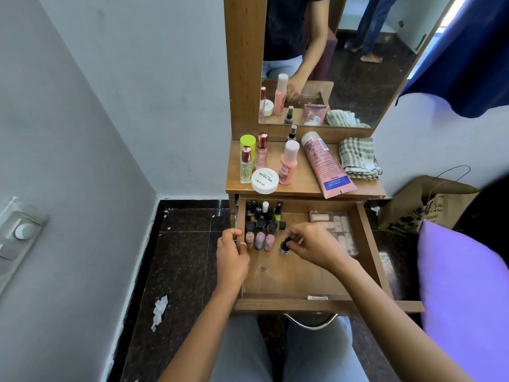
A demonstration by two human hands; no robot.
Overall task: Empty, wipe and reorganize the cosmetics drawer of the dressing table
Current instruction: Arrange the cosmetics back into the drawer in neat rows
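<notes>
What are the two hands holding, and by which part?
The right hand pinches a small dark bottle by its cap. The left hand grips the drawer by its left side wall.

1. The left hand (232,255) and right hand (311,246) are bare, and so are both forearms (209,326) down to the picture's lower edge.
2. Pale grey-blue trousers (316,351), denim by the look, cover the thighs.
3. The mirror (358,78) reflects a dark short-sleeved top (286,23) above the same pale trousers.
</notes>
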